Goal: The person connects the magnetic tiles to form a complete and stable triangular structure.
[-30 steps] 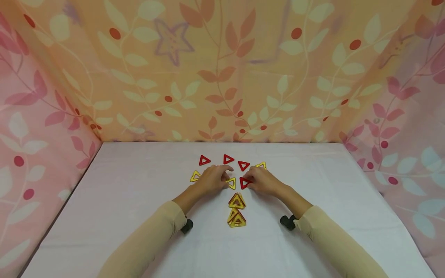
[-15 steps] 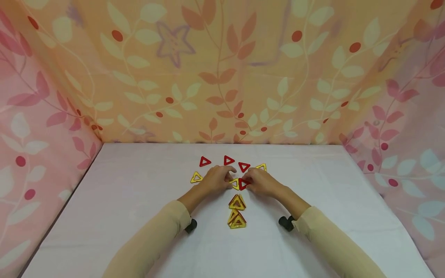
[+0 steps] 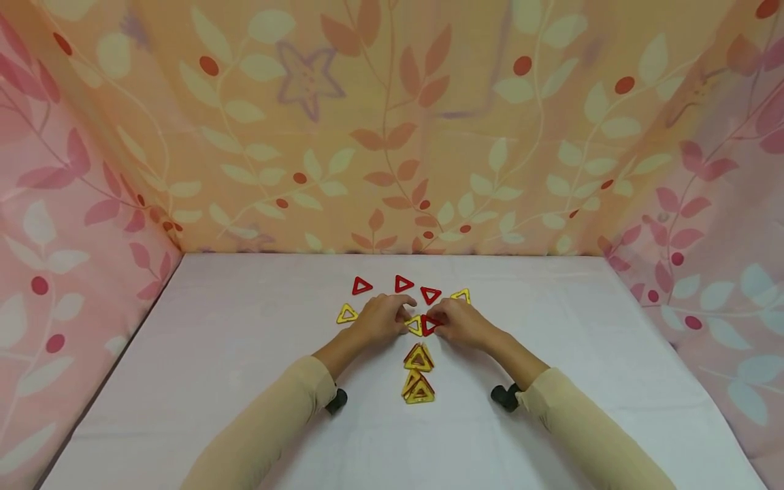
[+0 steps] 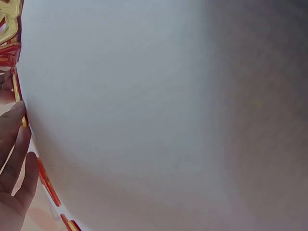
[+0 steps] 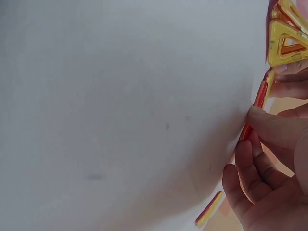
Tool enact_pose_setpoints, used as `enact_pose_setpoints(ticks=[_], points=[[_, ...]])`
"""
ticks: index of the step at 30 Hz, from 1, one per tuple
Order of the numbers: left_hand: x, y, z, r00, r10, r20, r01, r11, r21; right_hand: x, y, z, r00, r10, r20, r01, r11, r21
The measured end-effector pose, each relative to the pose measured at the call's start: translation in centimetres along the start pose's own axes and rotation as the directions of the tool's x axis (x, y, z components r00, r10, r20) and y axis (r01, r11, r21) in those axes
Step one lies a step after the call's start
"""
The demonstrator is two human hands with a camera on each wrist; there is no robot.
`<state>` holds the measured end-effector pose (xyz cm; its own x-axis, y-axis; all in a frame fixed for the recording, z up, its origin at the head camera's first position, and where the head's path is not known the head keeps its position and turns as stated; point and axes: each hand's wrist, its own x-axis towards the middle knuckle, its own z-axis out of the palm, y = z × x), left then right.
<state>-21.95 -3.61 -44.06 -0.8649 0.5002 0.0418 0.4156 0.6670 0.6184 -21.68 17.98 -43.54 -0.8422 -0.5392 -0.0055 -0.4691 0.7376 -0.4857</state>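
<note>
A yellow triangle point(image 3: 415, 325) and a red triangle point(image 3: 430, 324) touch side by side on the table between the hands. My left hand point(image 3: 381, 318) pinches the yellow one; in the left wrist view its fingers hold the thin edge of that piece point(image 4: 18, 91). My right hand point(image 3: 463, 322) pinches the red one, thumb and fingers on its edge point(image 5: 260, 96) in the right wrist view. Just nearer the body lie overlapping yellow and red triangles point(image 3: 419, 358), with another overlapping group point(image 3: 419, 389) below, also seen at the top right of the right wrist view.
Beyond the hands lie red triangles point(image 3: 361, 286), point(image 3: 403, 284) and a third red triangle point(image 3: 431, 295). A yellow triangle point(image 3: 346, 314) is left of the left hand, another yellow triangle point(image 3: 462, 295) behind the right. Patterned cloth point(image 3: 392, 136) rises behind the white table point(image 3: 245, 299).
My left hand has moved slightly right with the yellow triangle, and the red one has shifted slightly left. The gap between the two triangles has closed; over the last half second the hands barely move.
</note>
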Motion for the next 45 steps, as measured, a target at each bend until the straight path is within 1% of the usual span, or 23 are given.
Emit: enact_pose_setpoints(ticks=[7,10,16,21,26,34,37,42,45], points=[[0.03,-0.02,0.13,1.0,-0.002,-0.011,0.002,1.0,-0.019,-0.09,-0.29,-0.12,1.0,0.012,0.0,-0.012,1.0,0.007],[0.07,0.01,0.11,1.0,-0.01,-0.007,0.01,1.0,-0.01,-0.15,-0.35,-0.19,1.0,0.01,-0.007,-0.01,1.0,0.017],[0.1,0.18,-0.12,0.999,-0.041,0.01,0.041,0.999,-0.002,-0.22,-0.36,-0.31,0.999,-0.044,-0.029,0.045,0.998,0.032],[0.16,0.36,-0.27,0.998,-0.051,0.023,0.051,0.999,-0.002,-0.34,-0.22,-0.51,0.998,-0.06,-0.033,0.062,0.996,0.059],[0.13,0.35,-0.26,0.998,-0.057,0.018,0.057,0.998,-0.003,-0.35,-0.27,-0.63,0.996,-0.077,-0.044,0.08,0.994,0.072],[-0.02,0.22,-0.15,0.999,-0.047,0.018,0.047,0.999,0.005,-0.21,-0.59,-0.68,0.992,-0.109,-0.063,0.115,0.988,0.106],[-0.05,0.27,-0.17,0.999,-0.045,0.018,0.045,0.999,0.001,-0.07,-0.58,-0.59,0.992,-0.107,-0.069,0.115,0.986,0.122],[-0.03,0.2,-0.13,0.999,-0.035,0.013,0.035,0.999,0.006,0.12,-0.48,-0.51,0.994,-0.097,-0.044,0.104,0.976,0.19],[0.01,0.17,-0.12,1.0,-0.027,0.013,0.027,1.0,0.01,0.2,-0.45,-0.52,0.995,-0.092,-0.027,0.096,0.975,0.202]])
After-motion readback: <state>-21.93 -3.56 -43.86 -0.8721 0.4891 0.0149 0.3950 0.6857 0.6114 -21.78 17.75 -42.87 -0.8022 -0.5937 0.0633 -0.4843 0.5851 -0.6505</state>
